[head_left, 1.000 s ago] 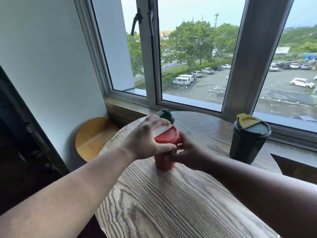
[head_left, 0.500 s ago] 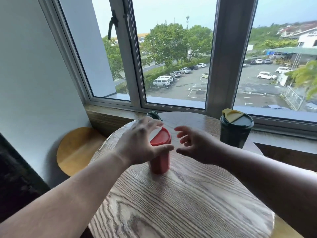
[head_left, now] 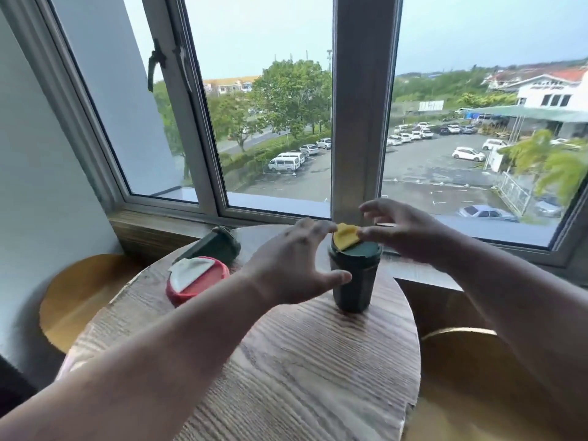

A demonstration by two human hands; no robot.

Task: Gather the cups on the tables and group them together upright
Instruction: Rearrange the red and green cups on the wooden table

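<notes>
Green cup (head_left: 353,275) with the yellow flap (head_left: 345,235) is standing upright near the window edge of the table (head_left: 302,361). Both hands, left hand (head_left: 294,265) and right hand (head_left: 404,232), are flanking it with fingers spread, seemingly not yet gripping; a hasty grab risks tipping it.

No legible text, label or number on anything.

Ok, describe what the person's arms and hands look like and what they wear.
Both arms are bare as far as the frame shows: no sleeves, gloves or watch visible. The left hand and right hand show no rings that I can make out, though the picture is motion-blurred.
</notes>
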